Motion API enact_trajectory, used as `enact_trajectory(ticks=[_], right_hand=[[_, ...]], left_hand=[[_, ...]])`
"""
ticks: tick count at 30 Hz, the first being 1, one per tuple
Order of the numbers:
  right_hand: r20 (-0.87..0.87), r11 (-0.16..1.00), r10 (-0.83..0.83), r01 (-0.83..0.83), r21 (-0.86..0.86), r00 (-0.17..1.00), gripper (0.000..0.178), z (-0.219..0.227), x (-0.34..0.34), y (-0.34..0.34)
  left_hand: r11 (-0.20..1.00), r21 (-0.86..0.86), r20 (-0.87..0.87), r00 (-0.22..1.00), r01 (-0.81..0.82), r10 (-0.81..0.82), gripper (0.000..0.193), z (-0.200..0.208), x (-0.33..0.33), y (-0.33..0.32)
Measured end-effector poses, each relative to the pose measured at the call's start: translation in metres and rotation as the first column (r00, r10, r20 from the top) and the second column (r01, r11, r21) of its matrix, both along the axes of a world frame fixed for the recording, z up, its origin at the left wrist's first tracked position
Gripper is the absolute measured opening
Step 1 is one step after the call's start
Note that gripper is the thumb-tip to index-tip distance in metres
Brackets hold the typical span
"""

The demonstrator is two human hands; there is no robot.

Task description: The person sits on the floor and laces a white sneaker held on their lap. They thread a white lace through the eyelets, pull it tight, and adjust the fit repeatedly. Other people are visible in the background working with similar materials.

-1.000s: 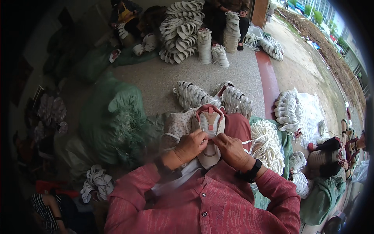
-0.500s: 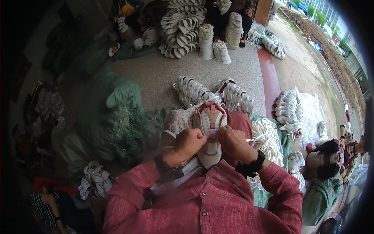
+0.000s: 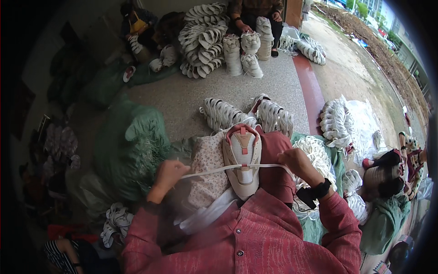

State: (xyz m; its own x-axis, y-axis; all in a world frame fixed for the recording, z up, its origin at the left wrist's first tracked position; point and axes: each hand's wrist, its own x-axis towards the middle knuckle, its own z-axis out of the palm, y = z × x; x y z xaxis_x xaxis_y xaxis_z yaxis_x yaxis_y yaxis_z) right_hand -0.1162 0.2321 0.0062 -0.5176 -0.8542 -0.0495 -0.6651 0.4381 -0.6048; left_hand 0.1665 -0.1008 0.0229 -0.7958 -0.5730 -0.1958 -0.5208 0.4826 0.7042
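Observation:
A white and beige shoe upper with red trim (image 3: pixel 242 179) rests on my lap, between flower-patterned cloth (image 3: pixel 207 157) and dark red cloth. A white shoelace (image 3: pixel 207 172) crosses the upper near its middle and stretches out to both sides. At its left end, my left hand (image 3: pixel 171 175) is closed around the lace, well away from the upper. My right hand (image 3: pixel 294 162) pinches the other end over the dark red cloth (image 3: pixel 276 180). The lace's tips are hidden by my fingers or too small to make out.
Rows of stacked uppers (image 3: pixel 226 113) lie on the floor ahead. A bundle of white laces (image 3: pixel 315 157) is by my right arm. A big green sack (image 3: pixel 137 137) bulges at left. Beyond, a seated person (image 3: pixel 258 13) touches a pile of uppers (image 3: pixel 199 39).
My hands have moved apart from the middle of the upper, drawing the lace out to both sides. At the back, the seated person's hand now rests on an upper atop a short stack.

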Motion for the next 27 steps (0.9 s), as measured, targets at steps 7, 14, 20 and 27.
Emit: enact_trajectory(ticks=[7, 14, 20, 27], right_hand=[[0.237, 0.866, -0.158, 0.250, -0.434, 0.959, 0.020, -0.019, 0.032, -0.031], [0.076, 0.988, -0.038, 0.049, -0.146, 0.996, 0.016, -0.017, 0.058, -0.032], [0.117, 0.992, -0.061, 0.073, -0.099, 0.991, 0.017, -0.017, 0.062, -0.035], [0.645, 0.977, -0.122, 0.206, -0.057, 0.754, 0.019, -0.006, 0.056, -0.037]], left_hand=[[0.942, -0.123, -0.517, 0.790, 0.314, -0.331, 0.015, 0.026, -0.065, 0.057], [0.888, 0.011, -0.322, 0.842, 0.460, -0.432, 0.023, -0.003, -0.125, 0.100], [0.861, 0.052, -0.214, 0.848, 0.506, -0.485, 0.018, -0.016, -0.126, 0.103], [0.862, 0.097, -0.188, 0.859, 0.498, -0.476, 0.015, -0.015, -0.126, 0.107]])
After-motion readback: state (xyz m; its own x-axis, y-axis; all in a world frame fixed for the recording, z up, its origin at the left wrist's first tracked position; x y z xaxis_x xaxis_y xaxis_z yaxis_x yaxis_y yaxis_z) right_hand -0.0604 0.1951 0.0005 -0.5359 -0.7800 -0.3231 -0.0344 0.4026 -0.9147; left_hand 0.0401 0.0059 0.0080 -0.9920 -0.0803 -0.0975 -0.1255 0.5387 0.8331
